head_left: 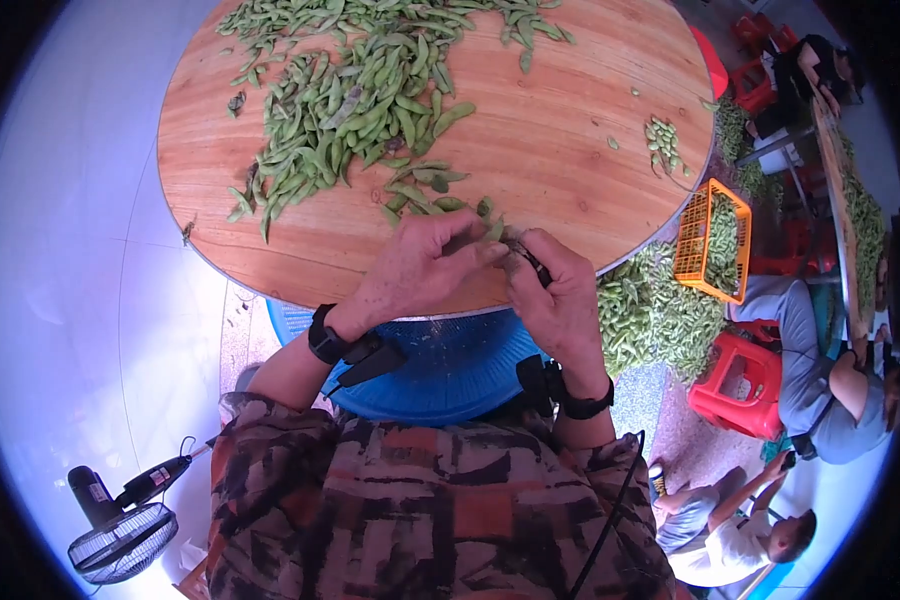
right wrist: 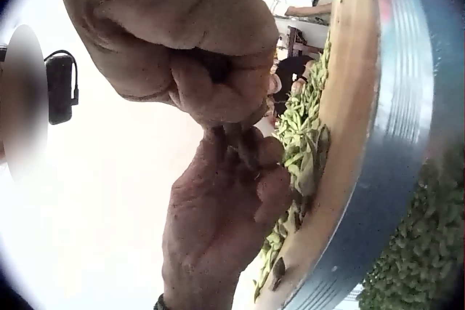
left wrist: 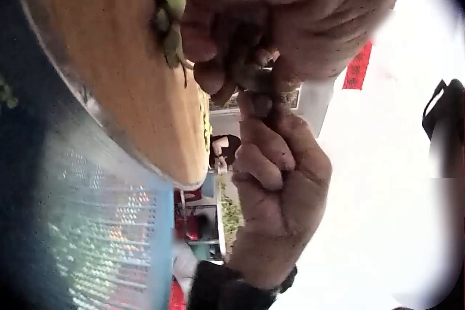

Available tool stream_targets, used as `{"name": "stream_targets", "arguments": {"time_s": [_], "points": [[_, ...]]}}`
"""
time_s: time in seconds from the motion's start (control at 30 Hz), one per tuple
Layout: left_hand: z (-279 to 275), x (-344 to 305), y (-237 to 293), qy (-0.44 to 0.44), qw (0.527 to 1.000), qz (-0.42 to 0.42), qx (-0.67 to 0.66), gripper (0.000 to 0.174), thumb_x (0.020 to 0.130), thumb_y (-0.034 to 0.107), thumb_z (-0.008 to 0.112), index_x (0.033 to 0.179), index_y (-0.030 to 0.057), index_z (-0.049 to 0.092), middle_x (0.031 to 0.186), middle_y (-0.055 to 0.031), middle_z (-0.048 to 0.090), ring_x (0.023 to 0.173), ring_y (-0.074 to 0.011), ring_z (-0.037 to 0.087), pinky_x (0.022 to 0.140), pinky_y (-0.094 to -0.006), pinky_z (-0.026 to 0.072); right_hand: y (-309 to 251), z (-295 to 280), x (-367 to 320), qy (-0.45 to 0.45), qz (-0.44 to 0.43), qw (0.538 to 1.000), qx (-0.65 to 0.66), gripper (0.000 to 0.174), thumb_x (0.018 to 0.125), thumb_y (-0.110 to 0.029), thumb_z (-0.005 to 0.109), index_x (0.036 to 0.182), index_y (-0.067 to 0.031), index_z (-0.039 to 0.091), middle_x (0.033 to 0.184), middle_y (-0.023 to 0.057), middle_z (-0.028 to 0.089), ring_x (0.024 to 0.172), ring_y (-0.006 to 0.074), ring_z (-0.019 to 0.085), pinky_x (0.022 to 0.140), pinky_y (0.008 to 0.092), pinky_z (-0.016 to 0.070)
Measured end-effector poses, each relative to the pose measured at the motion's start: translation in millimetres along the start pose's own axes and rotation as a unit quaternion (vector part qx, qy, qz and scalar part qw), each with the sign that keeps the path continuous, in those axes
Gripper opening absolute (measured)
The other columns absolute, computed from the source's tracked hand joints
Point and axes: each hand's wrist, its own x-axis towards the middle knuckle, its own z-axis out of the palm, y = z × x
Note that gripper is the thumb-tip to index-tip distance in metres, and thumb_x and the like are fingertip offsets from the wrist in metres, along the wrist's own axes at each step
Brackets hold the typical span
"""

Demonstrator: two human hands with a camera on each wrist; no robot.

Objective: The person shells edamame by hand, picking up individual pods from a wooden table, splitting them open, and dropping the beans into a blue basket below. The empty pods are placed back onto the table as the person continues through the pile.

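Note:
Over the table's near edge, both hands meet fingertip to fingertip. My left hand (head_left: pixel 418 272) pinches a green pod (head_left: pixel 495 231) between thumb and fingers. Curled beside it, my right hand (head_left: pixel 562 300) holds a small dark object (head_left: pixel 536 262), too small to identify. In the left wrist view the left hand (left wrist: pixel 312 15) is large above the right hand (left wrist: pixel 280 194). The right wrist view has the right hand (right wrist: pixel 174 30) above the left hand (right wrist: pixel 221 219), with the pinched item mostly hidden by fingers. Loose pods (head_left: pixel 420 202) lie just beyond the hands.
A pile of pods (head_left: pixel 350 115) covers the far left of the round table (head_left: pixel 570 130); shelled beans (head_left: pixel 662 140) lie right. A blue basket (head_left: pixel 430 375) is below the near edge. To the right are an orange crate (head_left: pixel 738 285), red stool (head_left: pixel 740 390), floor pods and seated people.

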Motion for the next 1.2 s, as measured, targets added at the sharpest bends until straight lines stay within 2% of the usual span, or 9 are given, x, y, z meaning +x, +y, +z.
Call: {"name": "stream_targets", "arguments": {"time_s": [0.1, 0.23, 0.33, 0.4, 0.63, 0.8, 0.93, 1.1, 1.2], "points": [[0.8, -2.5, 4.9, 0.067, 0.968, 0.168, 0.171, 0.02, 0.091, 0.015, 0.061, 0.097, -0.0028, 0.054, 0.068, -0.0085, 0.049, 0.062, -0.0114, 0.052, 0.056, -0.031, 0.0432, -6.2, 3.2, -1.7, 0.027, -0.095, 0.993, -0.065, 0.01, 0.084, 0.0, 0.058, 0.094, 0.0011, 0.061, 0.073, 0.014, 0.053, 0.064, 0.0241, 0.057, 0.057, 0.0334, 0.0436], [-1.6, -7.9, 5.7, 0.063, 0.972, 0.173, 0.148, 0.018, 0.093, 0.014, 0.054, 0.1, -0.0032, 0.054, 0.073, -0.01, 0.054, 0.07, -0.0133, 0.057, 0.061, -0.0342, 0.0463, -7.5, 10.1, -3.1, 0.056, -0.14, 0.976, -0.159, 0.016, 0.082, 0.003, 0.056, 0.098, 0.0024, 0.06, 0.081, 0.0163, 0.055, 0.069, 0.0339, 0.059, 0.06, 0.0389, 0.0469], [2.5, -11.6, 1.9, -0.067, 0.98, -0.077, -0.17, 0.023, 0.094, 0.011, 0.045, 0.109, -0.0031, 0.055, 0.088, -0.0094, 0.063, 0.084, -0.0142, 0.062, 0.072, -0.0329, 0.0503, -4.7, 24.0, -4.4, 0.077, -0.169, 0.961, -0.207, 0.024, 0.081, 0.004, 0.057, 0.105, 0.0038, 0.058, 0.09, 0.0178, 0.055, 0.072, 0.0358, 0.06, 0.062, 0.0406, 0.0491], [19.9, -15.9, 10.4, 0.045, 0.843, -0.16, -0.511, 0.03, 0.093, 0.007, 0.039, 0.119, -0.0014, 0.053, 0.102, -0.0051, 0.063, 0.094, -0.0143, 0.061, 0.082, -0.0287, 0.0499, -5.0, 34.7, -4.6, 0.098, -0.194, 0.946, -0.239, 0.028, 0.081, 0.004, 0.057, 0.109, 0.0045, 0.057, 0.094, 0.0186, 0.054, 0.073, 0.0361, 0.06, 0.062, 0.0409, 0.0501], [31.1, -16.5, 17.4, 0.066, 0.81, -0.158, -0.561, 0.037, 0.09, 0.002, 0.038, 0.125, 0.0004, 0.051, 0.108, -0.0067, 0.06, 0.097, -0.0139, 0.059, 0.084, -0.0264, 0.0486, 0.1, 23.3, -5.4, 0.153, -0.216, 0.924, -0.274, 0.034, 0.081, 0.004, 0.057, 0.115, 0.0013, 0.057, 0.095, 0.0168, 0.054, 0.075, 0.0316, 0.062, 0.061, 0.04, 0.0509], [-7.9, -34.0, 31.6, -0.217, 0.936, -0.071, -0.266, 0.036, 0.086, 0.001, 0.041, 0.119, 0.0001, 0.055, 0.108, -0.0085, 0.062, 0.089, -0.016, 0.062, 0.074, -0.0322, 0.0501, -4.7, -39.2, -12.1, 0.249, -0.127, 0.918, -0.283, 0.017, 0.082, 0.004, 0.055, 0.097, 0.0013, 0.064, 0.077, 0.015, 0.058, 0.067, 0.0319, 0.061, 0.059, 0.0389, 0.0481], [-26.6, -32.1, 29.3, -0.27, 0.962, 0.029, -0.022, 0.028, 0.084, 0.002, 0.048, 0.108, 0.0011, 0.062, 0.107, -0.0116, 0.062, 0.083, -0.0226, 0.064, 0.071, -0.0361, 0.05, 13.3, -100.3, -27.6, 0.26, -0.123, 0.863, -0.415, 0.014, 0.082, 0.003, 0.054, 0.092, 0.0029, 0.063, 0.078, 0.0173, 0.062, 0.069, 0.0347, 0.063, 0.06, 0.0426, 0.0485], [-6.3, 10.9, 11.6, 0.117, 0.927, 0.125, 0.335, 0.018, 0.076, 0.003, 0.061, 0.094, 0.003, 0.062, 0.095, -0.0122, 0.056, 0.089, -0.0323, 0.058, 0.077, -0.0414, 0.0489, 26.6, -111.9, -34.6, 0.164, 0.019, 0.824, -0.543, 0.013, 0.082, 0.001, 0.051, 0.09, 0.0031, 0.062, 0.067, 0.0243, 0.06, 0.066, 0.0406, 0.063, 0.062, 0.0487, 0.0478], [5.4, 24.1, -1.0, 0.097, 0.907, 0.127, 0.389, 0.018, 0.075, 0.005, 0.064, 0.092, 0.0032, 0.062, 0.089, -0.0127, 0.052, 0.092, -0.0322, 0.055, 0.079, -0.0427, 0.0479, 16.3, -101.0, -29.6, 0.195, 0.013, 0.847, -0.494, 0.017, 0.083, 0.001, 0.051, 0.094, 0.0036, 0.063, 0.071, 0.0251, 0.062, 0.068, 0.0402, 0.064, 0.062, 0.0478, 0.0484]]}}
